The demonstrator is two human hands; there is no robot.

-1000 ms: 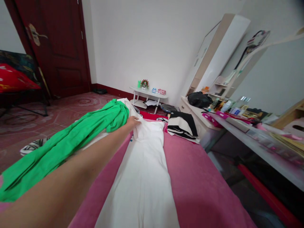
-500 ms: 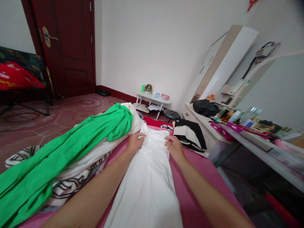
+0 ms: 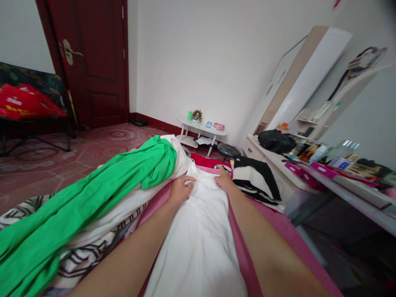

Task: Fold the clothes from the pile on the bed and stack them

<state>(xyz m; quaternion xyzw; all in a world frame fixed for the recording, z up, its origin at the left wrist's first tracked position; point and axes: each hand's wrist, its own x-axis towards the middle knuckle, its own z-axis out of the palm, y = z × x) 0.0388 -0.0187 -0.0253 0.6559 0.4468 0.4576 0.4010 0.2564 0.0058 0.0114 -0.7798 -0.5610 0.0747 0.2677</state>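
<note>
A long white garment (image 3: 204, 231) lies stretched out in front of me on the pink bed cover (image 3: 297, 243); its exact kind is not clear. My left hand (image 3: 182, 189) is closed on the left edge near the garment's far end, with fingers and thumb pinching the cloth. At the far right corner my right hand (image 3: 223, 179) also pinches the fabric, its fingertips partly hidden by the hand. Left of the white garment, a green garment (image 3: 123, 177) lies heaped over white and black-patterned clothes (image 3: 83, 251).
Folded black-and-white clothing (image 3: 256, 177) and a red cloth (image 3: 206, 161) lie at the bed's far end. On the right stands a dressing table (image 3: 349, 194) with bottles and a black bag (image 3: 276, 141). A round stool (image 3: 229, 150) and low white table (image 3: 202, 127) stand beyond.
My right hand has moved in from beside the garment's right edge and closed on its far corner. My left hand stays at the left edge. The view has shifted slightly left.
</note>
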